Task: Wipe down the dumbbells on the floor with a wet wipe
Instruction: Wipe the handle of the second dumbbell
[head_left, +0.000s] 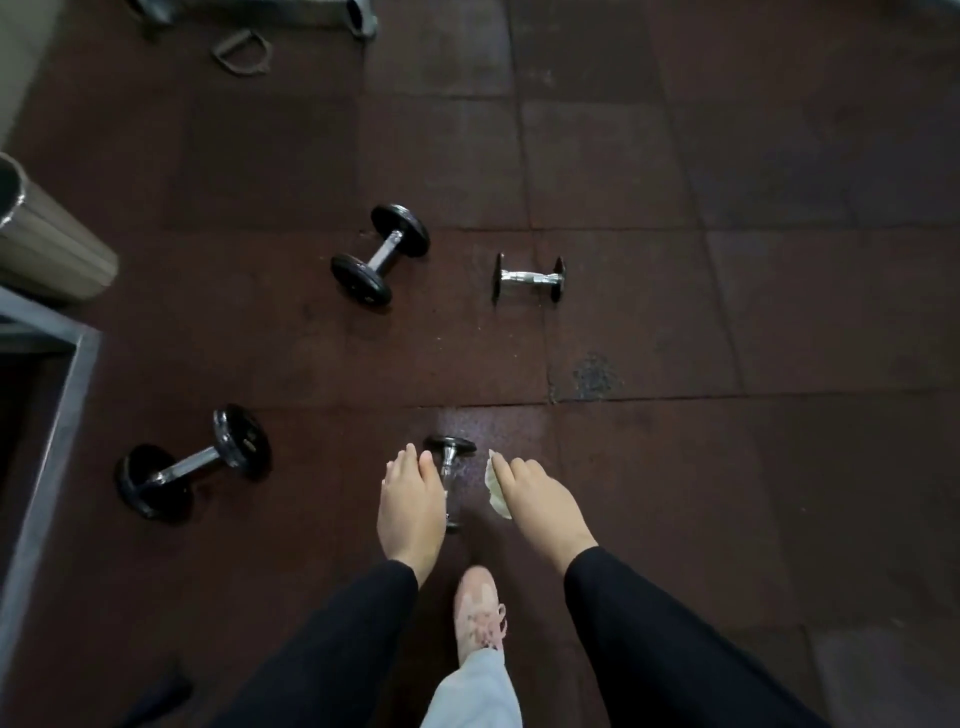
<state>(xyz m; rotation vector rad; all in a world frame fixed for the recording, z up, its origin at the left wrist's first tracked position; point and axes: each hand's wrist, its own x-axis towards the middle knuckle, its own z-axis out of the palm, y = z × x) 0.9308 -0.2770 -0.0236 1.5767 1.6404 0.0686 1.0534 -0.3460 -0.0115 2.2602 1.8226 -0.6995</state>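
Several black-plated dumbbells with chrome handles lie on the dark rubber floor. The nearest small dumbbell (450, 470) lies between my hands. My left hand (410, 506) hangs just left of it with loosely extended fingers, partly hiding its handle; contact cannot be told. My right hand (537, 501) hovers to its right and holds a crumpled white wet wipe (494, 486) under its fingers. A larger dumbbell (192, 462) lies at the left. Another large dumbbell (381, 255) and a small chrome one (529, 278) lie farther ahead.
My pink shoe (479, 613) stands just behind the near dumbbell. A grey metal frame (52, 415) and a padded roller (47, 239) fill the left edge. A strap handle (241, 52) and machine feet lie at the far top left. Bare floor tiles stretch to the right.
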